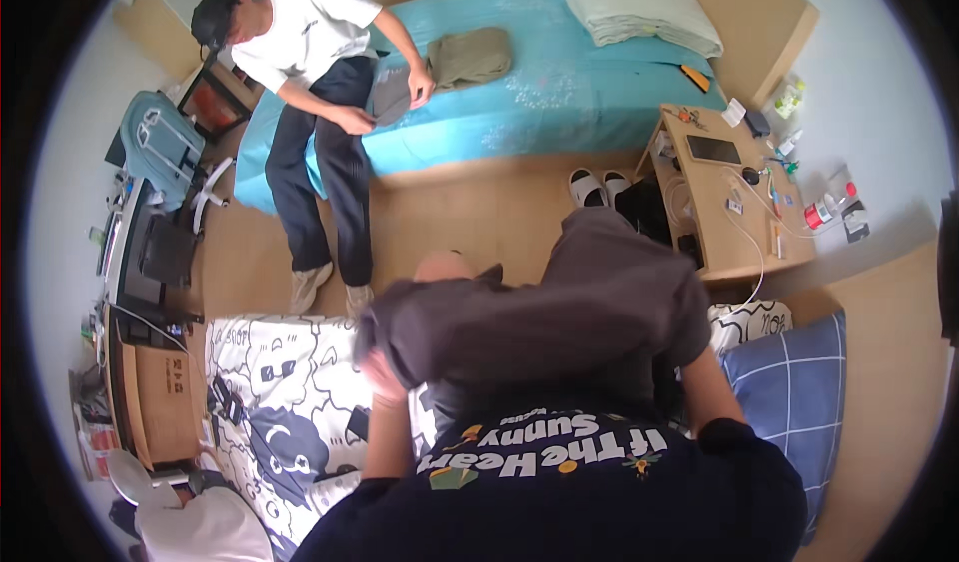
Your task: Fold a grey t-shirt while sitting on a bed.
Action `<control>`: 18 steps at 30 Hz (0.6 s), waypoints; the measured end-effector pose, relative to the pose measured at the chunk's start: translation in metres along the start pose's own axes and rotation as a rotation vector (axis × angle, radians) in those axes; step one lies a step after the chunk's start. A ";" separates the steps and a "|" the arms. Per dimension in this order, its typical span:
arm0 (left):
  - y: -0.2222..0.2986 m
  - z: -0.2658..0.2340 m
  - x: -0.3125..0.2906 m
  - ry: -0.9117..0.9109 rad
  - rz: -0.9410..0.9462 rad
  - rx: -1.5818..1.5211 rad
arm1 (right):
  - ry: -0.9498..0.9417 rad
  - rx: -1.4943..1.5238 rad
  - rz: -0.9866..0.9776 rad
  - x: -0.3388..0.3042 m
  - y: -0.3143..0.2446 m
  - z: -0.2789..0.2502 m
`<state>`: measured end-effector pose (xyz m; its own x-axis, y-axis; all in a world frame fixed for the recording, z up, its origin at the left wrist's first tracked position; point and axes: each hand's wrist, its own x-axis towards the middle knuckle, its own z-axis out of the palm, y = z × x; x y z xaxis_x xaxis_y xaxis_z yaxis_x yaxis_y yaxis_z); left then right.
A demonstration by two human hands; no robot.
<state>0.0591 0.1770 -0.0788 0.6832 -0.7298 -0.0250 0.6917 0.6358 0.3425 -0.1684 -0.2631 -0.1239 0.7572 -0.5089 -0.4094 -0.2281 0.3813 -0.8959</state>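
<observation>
A dark grey-brown garment (pixel 529 327), blurred by motion, stretches across my lap between my arms. It looks like trousers, but its folds hide the exact shape. At its left end my left hand (pixel 380 372) is closed on the cloth, partly covered by it. My right forearm (pixel 711 387) reaches under the garment's right end, where the cloth hides my right hand and its fingers. Beyond the garment, one bare knee (pixel 443 264) shows.
Across the room a person (pixel 310 37) on a blue bed (pixel 539 92) handles grey cloth (pixel 393 95) beside a folded olive garment (pixel 470 57). A wooden desk (pixel 714 187) stands at right, near white slippers (pixel 589 187). A patterned bedspread (pixel 300 352) and blue checked pillow (pixel 789 392) flank me.
</observation>
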 end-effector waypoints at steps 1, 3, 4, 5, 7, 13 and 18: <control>0.012 0.009 0.003 -0.078 0.024 -0.066 | 0.026 0.036 -0.037 0.000 -0.011 -0.007; 0.023 0.020 0.012 -0.153 0.124 0.009 | 0.070 0.115 -0.116 -0.003 -0.032 -0.019; 0.026 0.023 0.017 -0.235 0.103 0.114 | 0.084 0.158 -0.156 -0.004 -0.042 -0.025; 0.024 0.025 0.021 -0.217 0.144 0.116 | 0.095 0.202 -0.198 -0.006 -0.051 -0.030; 0.022 0.027 0.033 -0.091 0.099 0.338 | 0.117 0.301 -0.278 -0.008 -0.066 -0.043; 0.055 0.038 0.044 -0.002 0.257 0.097 | 0.096 0.545 -0.396 -0.009 -0.075 -0.087; 0.029 0.015 0.024 0.294 0.006 0.207 | -0.159 0.747 -0.098 -0.027 -0.039 -0.070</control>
<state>0.0915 0.1740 -0.0555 0.7459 -0.6037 -0.2813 0.6460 0.5532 0.5259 -0.2228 -0.3177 -0.0902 0.8444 -0.4717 -0.2539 0.2758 0.7891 -0.5489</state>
